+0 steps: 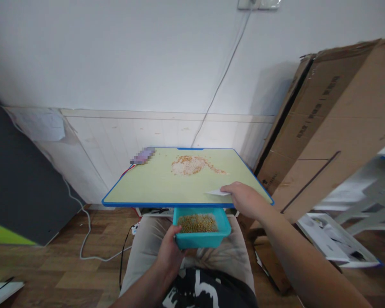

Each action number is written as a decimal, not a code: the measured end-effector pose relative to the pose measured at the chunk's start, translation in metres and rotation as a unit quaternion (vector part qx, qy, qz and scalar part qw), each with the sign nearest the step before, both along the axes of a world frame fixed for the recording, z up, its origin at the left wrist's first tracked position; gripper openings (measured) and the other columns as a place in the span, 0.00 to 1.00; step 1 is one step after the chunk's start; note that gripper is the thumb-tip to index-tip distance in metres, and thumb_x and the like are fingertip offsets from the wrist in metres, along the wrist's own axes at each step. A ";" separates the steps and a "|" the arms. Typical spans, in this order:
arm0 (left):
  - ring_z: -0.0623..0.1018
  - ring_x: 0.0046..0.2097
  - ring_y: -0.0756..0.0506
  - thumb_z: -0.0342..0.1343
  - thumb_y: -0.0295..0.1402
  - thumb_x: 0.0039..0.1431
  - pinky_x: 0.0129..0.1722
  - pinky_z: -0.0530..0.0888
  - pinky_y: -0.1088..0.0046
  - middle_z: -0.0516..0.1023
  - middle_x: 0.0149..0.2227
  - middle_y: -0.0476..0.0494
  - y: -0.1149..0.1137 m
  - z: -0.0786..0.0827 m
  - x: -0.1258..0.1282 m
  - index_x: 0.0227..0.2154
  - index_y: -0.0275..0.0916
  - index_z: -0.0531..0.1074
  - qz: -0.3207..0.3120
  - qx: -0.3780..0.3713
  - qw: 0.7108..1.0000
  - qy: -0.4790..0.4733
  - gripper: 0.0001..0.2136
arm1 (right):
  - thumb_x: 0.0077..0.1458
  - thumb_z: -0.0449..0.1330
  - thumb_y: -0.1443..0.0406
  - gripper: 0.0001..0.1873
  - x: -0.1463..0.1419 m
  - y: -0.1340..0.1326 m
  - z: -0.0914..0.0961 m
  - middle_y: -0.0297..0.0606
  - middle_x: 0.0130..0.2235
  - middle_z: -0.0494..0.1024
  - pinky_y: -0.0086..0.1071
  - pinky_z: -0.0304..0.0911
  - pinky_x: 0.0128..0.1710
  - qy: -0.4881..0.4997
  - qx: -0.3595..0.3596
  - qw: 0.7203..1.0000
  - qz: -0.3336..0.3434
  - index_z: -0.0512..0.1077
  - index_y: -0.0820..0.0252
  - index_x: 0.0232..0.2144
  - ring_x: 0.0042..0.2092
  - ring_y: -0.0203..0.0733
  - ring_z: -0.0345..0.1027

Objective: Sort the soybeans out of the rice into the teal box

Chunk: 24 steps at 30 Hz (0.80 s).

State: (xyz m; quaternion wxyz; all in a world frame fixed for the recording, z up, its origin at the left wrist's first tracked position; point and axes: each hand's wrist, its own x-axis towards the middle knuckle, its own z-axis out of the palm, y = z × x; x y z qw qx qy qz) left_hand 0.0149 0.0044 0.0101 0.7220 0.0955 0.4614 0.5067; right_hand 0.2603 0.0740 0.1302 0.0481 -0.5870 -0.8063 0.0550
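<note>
My left hand [171, 246] grips the near left corner of a teal plastic tub [199, 241], thumb over its rim. The tub is held below the table's front edge, above my lap, and contains small yellowish-brown grains [197, 223], perhaps beans. My right hand [244, 197] is over the front right of the table [154, 188], closed on a thin white card [217, 192] that points left, low over the surface. Farther back on the table lies a loose pile of pale and orange-brown grains [189, 165], with a thin trail running to its right.
A blurred purple object [143, 155] with a red cable is at the table's back left corner. Tall cardboard boxes [321, 115] stand close on the right. Behind the table is a white wall [131, 55] with a hanging cable [223, 79]. More cable [88, 229] lies on the floor at left.
</note>
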 end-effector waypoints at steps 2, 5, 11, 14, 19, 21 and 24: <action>0.83 0.39 0.37 0.62 0.36 0.51 0.36 0.76 0.64 0.86 0.39 0.39 0.002 -0.004 0.001 0.50 0.36 0.76 -0.001 0.000 1.000 -0.004 0.22 | 0.62 0.49 0.75 0.27 0.009 0.006 0.010 0.47 0.57 0.82 0.35 0.63 0.60 -0.002 0.014 1.000 -0.021 0.80 0.59 0.55 0.59 0.49 0.74; 0.82 0.38 0.40 0.62 0.34 0.51 0.35 0.75 0.67 0.85 0.38 0.42 0.004 -0.005 0.005 0.47 0.37 0.76 0.019 -0.001 1.000 -0.003 0.18 | 0.67 0.47 0.71 0.24 0.027 0.022 0.029 0.52 0.54 0.83 0.39 0.67 0.55 -0.042 0.047 0.993 -0.097 0.77 0.63 0.57 0.55 0.53 0.77; 0.83 0.40 0.42 0.58 0.29 0.56 0.41 0.77 0.68 0.86 0.41 0.41 0.005 0.003 0.019 0.46 0.37 0.77 0.016 -0.018 0.999 -0.028 0.14 | 0.66 0.49 0.68 0.25 0.068 0.088 0.056 0.58 0.57 0.80 0.40 0.69 0.53 -0.136 0.065 0.967 -0.206 0.72 0.67 0.61 0.56 0.56 0.76; 0.83 0.40 0.42 0.57 0.28 0.58 0.40 0.76 0.68 0.85 0.41 0.41 0.004 0.001 0.022 0.46 0.36 0.77 0.019 -0.028 0.999 -0.028 0.13 | 0.64 0.51 0.71 0.30 0.078 0.126 0.056 0.55 0.64 0.74 0.39 0.67 0.57 -0.146 0.034 0.967 -0.204 0.69 0.65 0.66 0.61 0.54 0.72; 0.82 0.42 0.41 0.57 0.29 0.58 0.42 0.75 0.65 0.85 0.43 0.37 -0.001 -0.005 0.021 0.47 0.34 0.77 0.020 -0.040 0.999 -0.027 0.14 | 0.61 0.55 0.73 0.34 0.066 0.168 0.043 0.54 0.67 0.72 0.38 0.66 0.61 -0.180 -0.006 0.968 -0.173 0.66 0.65 0.70 0.65 0.53 0.69; 0.81 0.41 0.40 0.57 0.30 0.57 0.42 0.75 0.65 0.84 0.41 0.37 -0.002 -0.003 0.019 0.45 0.34 0.77 0.018 -0.038 0.999 -0.031 0.13 | 0.61 0.56 0.73 0.31 0.055 0.178 0.035 0.55 0.64 0.75 0.37 0.68 0.59 -0.190 -0.022 0.967 -0.168 0.70 0.66 0.66 0.62 0.52 0.72; 0.81 0.39 0.41 0.57 0.30 0.57 0.40 0.75 0.66 0.84 0.39 0.38 -0.004 0.000 0.017 0.41 0.35 0.76 0.026 -0.035 0.998 -0.034 0.10 | 0.60 0.58 0.73 0.27 0.039 0.186 0.024 0.58 0.59 0.79 0.37 0.71 0.54 -0.207 -0.043 0.965 -0.157 0.74 0.70 0.61 0.58 0.54 0.76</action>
